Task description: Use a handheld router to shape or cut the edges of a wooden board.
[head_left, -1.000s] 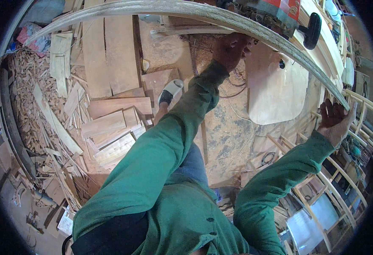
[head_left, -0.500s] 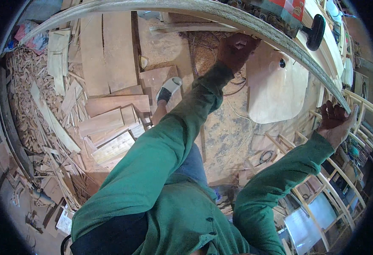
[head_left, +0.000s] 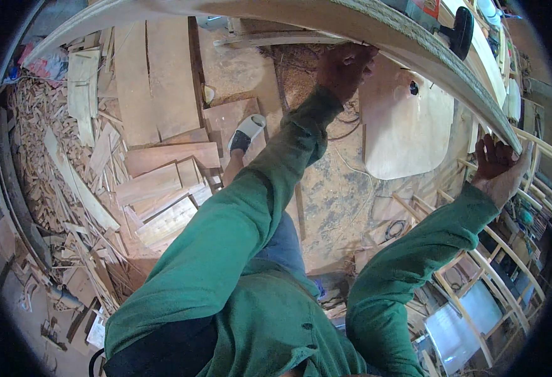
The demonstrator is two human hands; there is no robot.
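since a second ago the left hand (head_left: 345, 66) has slid along under the long curved wooden board (head_left: 376, 28), fingers hidden behind its edge, so its grip cannot be told. right hand (head_left: 499, 166) clasps the board's lower end. board runs overhead, its far left end cut off. pale rounded panel (head_left: 408, 125) lies below on the floor (head_left: 326, 201).

Wood offcuts (head_left: 156, 188) heaped on the floor, pale rounded panel (head_left: 408, 135) beside.

I stand on a dusty workshop floor (head_left: 326, 188); plank offcuts (head_left: 156, 163) heaped left, wooden frames (head_left: 496, 264) stacked right.
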